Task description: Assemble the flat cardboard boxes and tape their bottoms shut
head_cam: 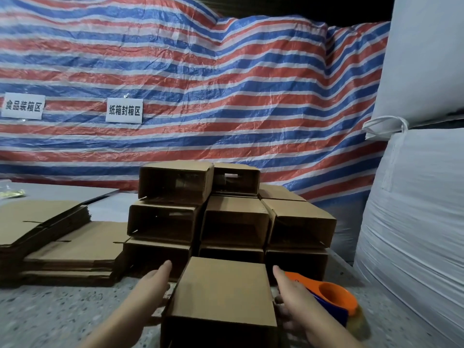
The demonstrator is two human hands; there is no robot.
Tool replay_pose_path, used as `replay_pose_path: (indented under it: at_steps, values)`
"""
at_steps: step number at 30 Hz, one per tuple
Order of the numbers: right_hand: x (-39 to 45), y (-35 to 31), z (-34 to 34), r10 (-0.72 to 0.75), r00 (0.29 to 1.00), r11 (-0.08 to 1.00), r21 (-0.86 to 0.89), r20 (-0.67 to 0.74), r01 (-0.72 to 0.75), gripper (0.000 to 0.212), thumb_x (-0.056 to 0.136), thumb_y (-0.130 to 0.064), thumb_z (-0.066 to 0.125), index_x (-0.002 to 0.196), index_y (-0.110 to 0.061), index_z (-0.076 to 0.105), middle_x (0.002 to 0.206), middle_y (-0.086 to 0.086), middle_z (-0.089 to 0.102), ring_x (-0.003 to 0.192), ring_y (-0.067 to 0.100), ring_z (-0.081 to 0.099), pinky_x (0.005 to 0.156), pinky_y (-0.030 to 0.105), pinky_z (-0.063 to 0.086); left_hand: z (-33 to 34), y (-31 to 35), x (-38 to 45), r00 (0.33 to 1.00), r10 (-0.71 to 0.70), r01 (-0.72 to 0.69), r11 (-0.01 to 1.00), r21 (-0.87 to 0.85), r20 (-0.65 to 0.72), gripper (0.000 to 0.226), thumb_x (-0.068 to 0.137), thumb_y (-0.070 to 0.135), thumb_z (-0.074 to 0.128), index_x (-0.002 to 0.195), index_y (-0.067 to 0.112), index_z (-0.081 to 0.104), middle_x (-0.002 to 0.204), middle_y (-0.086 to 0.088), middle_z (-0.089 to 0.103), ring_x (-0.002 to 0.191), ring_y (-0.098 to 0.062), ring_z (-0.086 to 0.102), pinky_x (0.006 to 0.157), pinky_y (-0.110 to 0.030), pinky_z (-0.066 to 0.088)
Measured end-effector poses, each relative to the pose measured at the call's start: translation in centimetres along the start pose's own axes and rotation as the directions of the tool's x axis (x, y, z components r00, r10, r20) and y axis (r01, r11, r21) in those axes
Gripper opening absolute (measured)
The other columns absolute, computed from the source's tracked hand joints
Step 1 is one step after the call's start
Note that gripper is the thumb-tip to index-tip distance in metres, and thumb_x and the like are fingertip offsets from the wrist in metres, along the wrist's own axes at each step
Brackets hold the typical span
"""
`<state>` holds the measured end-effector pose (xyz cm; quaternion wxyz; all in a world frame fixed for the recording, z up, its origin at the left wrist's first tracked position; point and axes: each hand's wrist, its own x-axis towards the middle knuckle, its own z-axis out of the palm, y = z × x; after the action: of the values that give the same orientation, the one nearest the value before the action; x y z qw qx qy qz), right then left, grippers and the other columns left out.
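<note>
I have an assembled box [222, 295] near me on the bench [62, 312], its long axis running near to far. My left hand [150, 287] lies flat against its left side and my right hand [292, 295] against its right, both with fingers straight, gripping nothing. The stack of finished boxes [233, 217] stands directly beyond, so I judge a straight push away comes next. The orange tape dispenser [331, 300] sits just right of my right hand; the flat cardboard [50, 237] lies far left.
</note>
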<state>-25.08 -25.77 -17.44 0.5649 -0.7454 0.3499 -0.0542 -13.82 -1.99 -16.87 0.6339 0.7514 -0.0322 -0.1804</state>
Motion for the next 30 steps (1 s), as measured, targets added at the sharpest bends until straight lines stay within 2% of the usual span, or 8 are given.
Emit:
replay_pose_path:
  at_steps: [5,8,10,13,15,18,23,30]
  values:
    - [-5.3,0.7,-0.8,-0.241,0.970,0.969,-0.044,0.007,0.241,0.054,0.101,-0.056,0.045,0.146,-0.027,0.049,0.139,-0.004,0.058,0.129,0.017,0.052,0.113,0.038,0.035,1.1,0.4,-5.4,0.923,0.373,-0.382,0.918,0.107,0.093,0.043,0.095,0.045,0.054,0.133,0.028,0.049,0.114,0.009,0.059,0.101,-0.010,0.061,0.088,-0.032,0.049]
    - [-8.3,-3.0,-3.5,-0.505,0.842,0.861,-0.050,-0.188,0.506,0.039,0.099,-0.062,0.041,0.124,-0.040,0.061,0.118,-0.015,0.068,0.112,0.009,0.060,0.096,0.040,0.046,1.6,4.9,-8.0,0.779,0.622,-0.627,0.763,0.160,0.087,0.051,0.083,0.059,0.055,0.132,0.048,0.043,0.124,0.017,0.057,0.108,-0.008,0.061,0.096,-0.039,0.050]
    - [-9.6,-7.1,-5.7,-0.567,0.772,0.811,-0.030,-0.287,0.584,0.033,0.102,-0.059,0.038,0.101,-0.036,0.062,0.104,-0.009,0.068,0.099,0.011,0.061,0.080,0.036,0.046,2.3,9.5,-8.5,0.654,0.753,-0.744,0.622,0.246,0.074,0.063,0.084,0.062,0.052,0.142,0.042,0.039,0.128,0.018,0.053,0.107,-0.001,0.057,0.092,-0.029,0.047]
    - [-8.7,-13.6,-8.7,-0.613,0.737,0.768,0.004,-0.285,0.641,0.035,0.103,-0.061,0.032,0.106,-0.035,0.055,0.109,0.001,0.063,0.103,0.019,0.059,0.082,0.037,0.049,3.8,16.8,-6.7,0.534,0.841,-0.814,0.483,0.324,0.087,0.066,0.092,0.057,0.049,0.151,0.034,0.030,0.131,0.015,0.048,0.105,0.004,0.051,0.084,-0.019,0.043]
    - [-6.0,-16.8,-9.9,-0.608,0.738,0.769,0.013,-0.293,0.639,0.047,0.103,-0.063,0.028,0.128,-0.032,0.052,0.127,0.003,0.059,0.117,0.024,0.056,0.101,0.044,0.047,4.6,20.5,-4.5,0.535,0.838,-0.823,0.489,0.289,0.104,0.065,0.095,0.053,0.050,0.152,0.031,0.027,0.147,0.005,0.044,0.126,-0.013,0.049,0.098,-0.032,0.045]
    - [-1.3,-19.7,-10.2,-0.542,0.774,0.814,0.027,-0.328,0.581,0.066,0.102,-0.065,0.023,0.150,-0.022,0.038,0.151,0.009,0.045,0.136,0.030,0.045,0.115,0.050,0.037,5.8,23.4,-0.5,0.530,0.843,-0.801,0.462,0.380,0.094,0.056,0.098,0.052,0.046,0.146,0.023,0.040,0.144,-0.003,0.050,0.124,-0.019,0.051,0.096,-0.035,0.047]
    - [5.2,-21.3,-9.0,-0.441,0.837,0.870,0.074,-0.325,0.487,0.071,0.101,-0.066,0.021,0.152,-0.019,0.034,0.154,0.011,0.042,0.138,0.030,0.043,0.117,0.048,0.034,7.0,24.5,6.1,0.612,0.778,-0.675,0.423,0.605,0.140,0.053,0.099,0.056,0.038,0.136,0.020,0.050,0.128,-0.005,0.059,0.104,-0.017,0.055,0.081,-0.033,0.045]
    - [11.9,-22.1,-8.0,-0.375,0.880,0.911,0.060,-0.291,0.408,0.069,0.103,-0.061,0.018,0.150,-0.015,0.037,0.149,0.012,0.045,0.135,0.028,0.044,0.111,0.043,0.035,7.2,24.7,13.0,0.672,0.728,-0.526,0.340,0.779,0.136,0.057,0.094,0.068,0.029,0.133,0.030,0.049,0.126,-0.001,0.060,0.099,-0.017,0.053,0.084,-0.038,0.046]
